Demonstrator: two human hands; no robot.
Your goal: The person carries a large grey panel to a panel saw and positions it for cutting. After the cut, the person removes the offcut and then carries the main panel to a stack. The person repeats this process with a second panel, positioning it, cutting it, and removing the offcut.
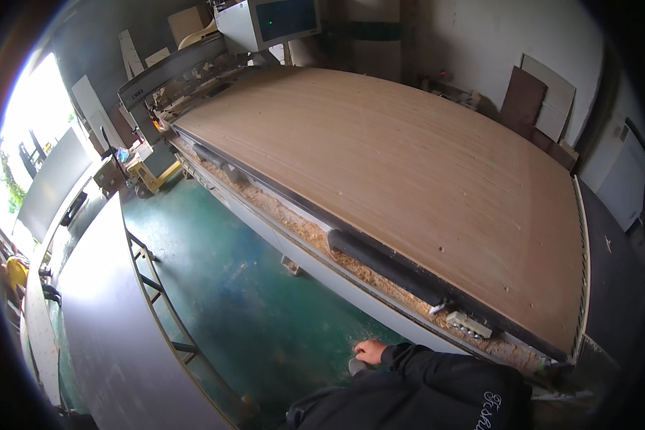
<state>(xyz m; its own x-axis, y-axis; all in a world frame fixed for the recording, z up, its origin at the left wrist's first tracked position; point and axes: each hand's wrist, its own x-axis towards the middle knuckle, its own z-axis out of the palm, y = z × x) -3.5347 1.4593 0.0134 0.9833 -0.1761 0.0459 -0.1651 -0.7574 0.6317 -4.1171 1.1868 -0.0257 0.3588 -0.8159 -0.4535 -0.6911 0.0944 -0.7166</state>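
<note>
My right hand (370, 351) shows at the lower middle, at the end of a black sleeve (437, 365) with light lettering beside it. The hand hangs low in front of my body, above the green floor, with its fingers loosely bent. Nothing can be seen in it. Just below it the tip of a grey shoe (357, 366) shows. Nearest to this hand is the long pale side rail (401, 322) of a large flatbed cutting machine, which it does not appear to touch. My left hand is out of the picture.
The machine's wide brown bed (387, 165) fills the right side. Sawdust (301, 226) lies in its side trough, beside black rollers (387, 265). A control box with a screen (287, 20) stands at the far end. Left of the green aisle (222, 265), a grey panel (111, 315) lies on a frame.
</note>
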